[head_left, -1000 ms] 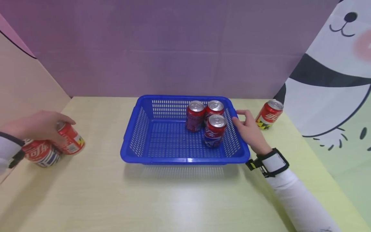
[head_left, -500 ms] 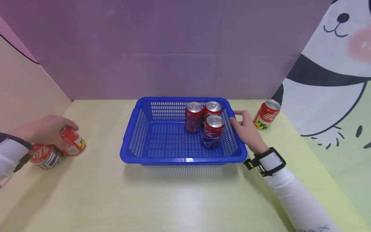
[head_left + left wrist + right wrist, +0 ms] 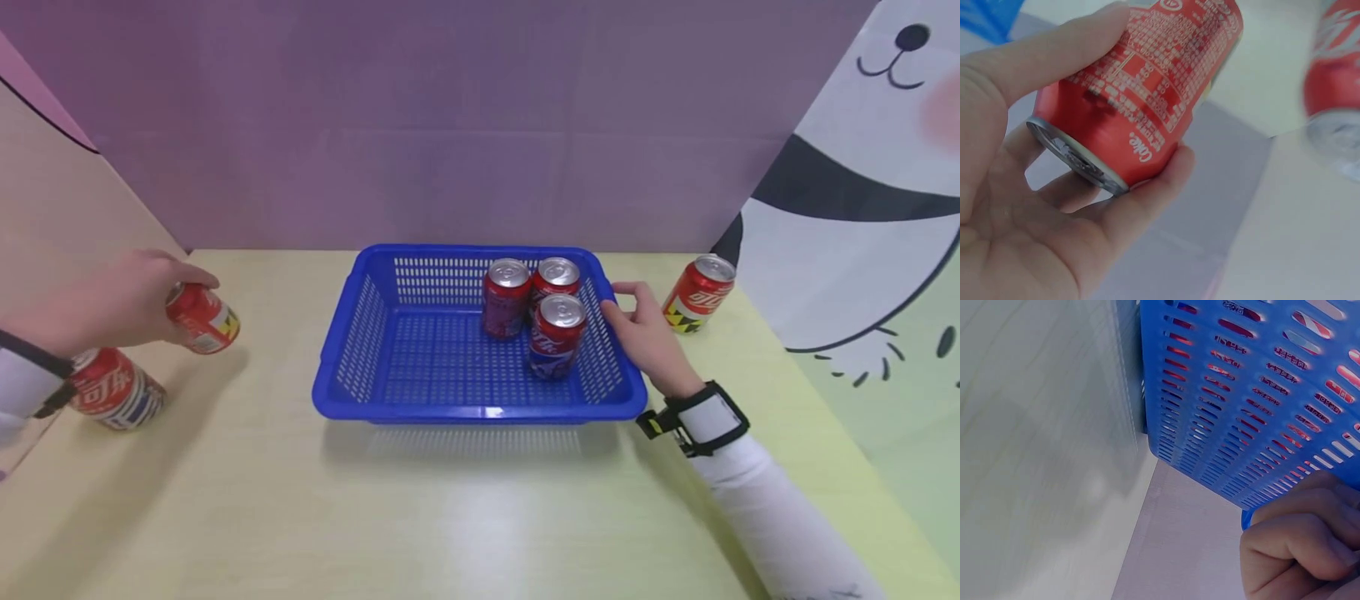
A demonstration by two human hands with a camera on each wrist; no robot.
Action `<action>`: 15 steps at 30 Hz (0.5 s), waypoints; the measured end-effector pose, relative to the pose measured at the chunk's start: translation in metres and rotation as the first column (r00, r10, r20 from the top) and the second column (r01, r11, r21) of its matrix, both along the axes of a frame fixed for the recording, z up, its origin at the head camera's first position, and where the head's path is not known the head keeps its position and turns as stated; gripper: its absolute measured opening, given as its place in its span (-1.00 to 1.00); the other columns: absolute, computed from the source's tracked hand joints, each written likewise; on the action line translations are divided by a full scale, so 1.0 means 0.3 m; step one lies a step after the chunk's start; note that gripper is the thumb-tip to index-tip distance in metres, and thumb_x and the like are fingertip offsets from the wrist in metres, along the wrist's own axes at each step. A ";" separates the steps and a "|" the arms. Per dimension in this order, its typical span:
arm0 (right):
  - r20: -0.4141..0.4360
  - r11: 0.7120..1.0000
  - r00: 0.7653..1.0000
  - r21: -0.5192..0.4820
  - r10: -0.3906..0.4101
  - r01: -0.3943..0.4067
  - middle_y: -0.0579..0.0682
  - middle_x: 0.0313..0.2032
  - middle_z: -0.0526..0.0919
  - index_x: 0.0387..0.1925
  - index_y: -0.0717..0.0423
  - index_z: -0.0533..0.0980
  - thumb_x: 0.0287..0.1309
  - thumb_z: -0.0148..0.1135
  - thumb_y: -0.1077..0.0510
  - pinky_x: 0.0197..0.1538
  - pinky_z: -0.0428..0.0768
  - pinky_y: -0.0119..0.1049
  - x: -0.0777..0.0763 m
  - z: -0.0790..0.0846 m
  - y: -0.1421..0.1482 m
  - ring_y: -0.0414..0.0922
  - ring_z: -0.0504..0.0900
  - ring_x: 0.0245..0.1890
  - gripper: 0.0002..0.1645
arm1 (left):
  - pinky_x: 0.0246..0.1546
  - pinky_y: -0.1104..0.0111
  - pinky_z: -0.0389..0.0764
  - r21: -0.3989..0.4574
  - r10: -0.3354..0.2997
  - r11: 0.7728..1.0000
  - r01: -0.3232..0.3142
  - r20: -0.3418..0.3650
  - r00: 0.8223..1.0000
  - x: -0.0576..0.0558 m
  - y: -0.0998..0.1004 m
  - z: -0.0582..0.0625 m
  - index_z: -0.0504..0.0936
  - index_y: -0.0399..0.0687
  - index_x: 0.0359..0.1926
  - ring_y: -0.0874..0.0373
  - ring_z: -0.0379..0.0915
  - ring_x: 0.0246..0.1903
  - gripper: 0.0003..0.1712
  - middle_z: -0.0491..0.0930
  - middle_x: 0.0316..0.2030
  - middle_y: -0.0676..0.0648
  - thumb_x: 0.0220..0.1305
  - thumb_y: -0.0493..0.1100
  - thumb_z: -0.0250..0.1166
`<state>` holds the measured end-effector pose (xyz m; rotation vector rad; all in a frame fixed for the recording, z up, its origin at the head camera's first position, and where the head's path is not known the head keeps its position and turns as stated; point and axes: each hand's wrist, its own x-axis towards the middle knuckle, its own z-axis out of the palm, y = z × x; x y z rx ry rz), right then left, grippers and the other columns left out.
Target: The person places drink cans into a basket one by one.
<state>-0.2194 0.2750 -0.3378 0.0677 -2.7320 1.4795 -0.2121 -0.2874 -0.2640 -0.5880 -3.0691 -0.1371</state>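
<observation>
My left hand (image 3: 123, 302) grips a red Coke can (image 3: 202, 318) near its top, tilted and lifted off the table. In the left wrist view the thumb and fingers wrap the can (image 3: 1141, 94) by its lid end. Below that hand another red can (image 3: 116, 387) with a blue-and-white striped base stands on the table. My right hand (image 3: 651, 342) holds the right rim of a blue plastic basket (image 3: 480, 414), and its curled fingers show in the right wrist view beside the slotted basket wall (image 3: 1210, 394). Three upright cans (image 3: 555, 337) stand in the basket's right half.
Right of the basket, close to my right hand, stands a red can with a yellow-and-black base (image 3: 699, 293). A purple wall (image 3: 465, 125) rises behind the pale table (image 3: 420, 517), and a panda-patterned wall (image 3: 862, 275) borders it on the right.
My left hand has raised its can off the table and shifted it slightly right and away, leaving the striped can behind. The right hand stays at the basket rim.
</observation>
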 end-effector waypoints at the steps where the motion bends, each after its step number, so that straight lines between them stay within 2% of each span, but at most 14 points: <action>1: 0.000 1.000 1.000 -0.004 0.001 -0.001 0.38 0.02 0.53 0.41 0.25 0.06 0.48 -0.09 -0.13 -0.25 0.65 -0.32 0.000 -0.001 0.000 0.15 0.64 -0.13 -0.28 | -0.35 0.01 0.65 0.000 -0.005 1.000 0.005 -0.030 1.000 0.005 0.015 0.019 0.60 -0.45 -0.01 -0.13 0.53 -0.32 -0.25 0.59 -0.26 -0.31 -0.32 -0.26 0.67; 6: 0.001 1.000 1.000 -0.006 0.009 -0.009 0.37 0.05 0.51 0.44 0.22 0.04 0.48 -0.10 -0.15 -0.21 0.66 -0.30 0.003 -0.005 0.000 0.14 0.63 -0.11 -0.26 | -0.30 -0.10 0.63 0.027 -0.032 0.999 0.037 -0.157 0.987 0.033 0.096 0.100 0.60 -0.40 0.03 -0.28 0.51 -0.24 -0.28 0.53 -0.14 -0.43 -0.26 -0.31 0.63; 9: 0.004 1.000 1.000 -0.007 0.011 -0.011 0.37 0.07 0.50 0.44 0.20 0.03 0.48 -0.11 -0.16 -0.19 0.66 -0.26 0.003 -0.005 0.000 0.15 0.63 -0.10 -0.25 | -0.26 -0.15 0.60 0.073 -0.063 0.994 0.083 -0.244 0.968 0.054 0.152 0.133 0.59 -0.35 0.07 -0.31 0.46 -0.17 -0.28 0.49 -0.09 -0.42 -0.24 -0.37 0.61; 11: 0.004 1.000 1.000 -0.009 0.010 -0.010 0.37 0.07 0.50 0.44 0.21 0.03 0.48 -0.11 -0.16 -0.20 0.67 -0.25 0.003 -0.005 0.000 0.16 0.63 -0.10 -0.25 | -0.23 -0.18 0.58 0.100 -0.103 0.985 0.140 -0.310 0.945 0.067 0.191 0.154 0.60 -0.33 0.08 -0.31 0.43 -0.13 -0.28 0.49 -0.06 -0.40 -0.25 -0.43 0.59; 15: 0.001 1.000 1.000 -0.012 0.006 -0.006 0.38 0.05 0.52 0.43 0.22 0.04 0.48 -0.10 -0.15 -0.23 0.67 -0.27 0.000 -0.007 0.000 0.16 0.64 -0.11 -0.26 | -0.20 -0.18 0.57 0.099 -0.193 0.962 0.253 -0.409 0.892 0.089 0.275 0.195 0.61 -0.28 0.09 -0.29 0.44 -0.12 -0.26 0.48 -0.04 -0.35 -0.27 -0.47 0.58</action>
